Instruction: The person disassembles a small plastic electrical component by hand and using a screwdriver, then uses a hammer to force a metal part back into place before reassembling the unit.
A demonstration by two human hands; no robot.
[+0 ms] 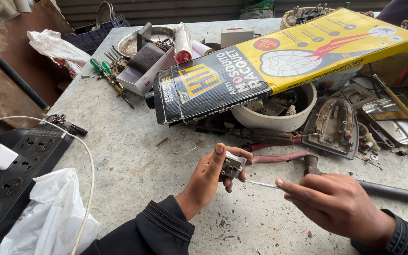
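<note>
Over the scuffed grey workbench [133,156] we hold a small white socket block [233,165] in our left hand [211,177], fingers closed around it, thumb up along its side, its metal terminals turned toward the right; our right hand [336,203] pinches a thin screwdriver [262,184] — tip just short of the terminals, not yet seated, so the work on the screws looks barely begun; whether any screw is already loosened we cannot tell at this size — both wrists hover above the bench, forearms angled inward.
</note>
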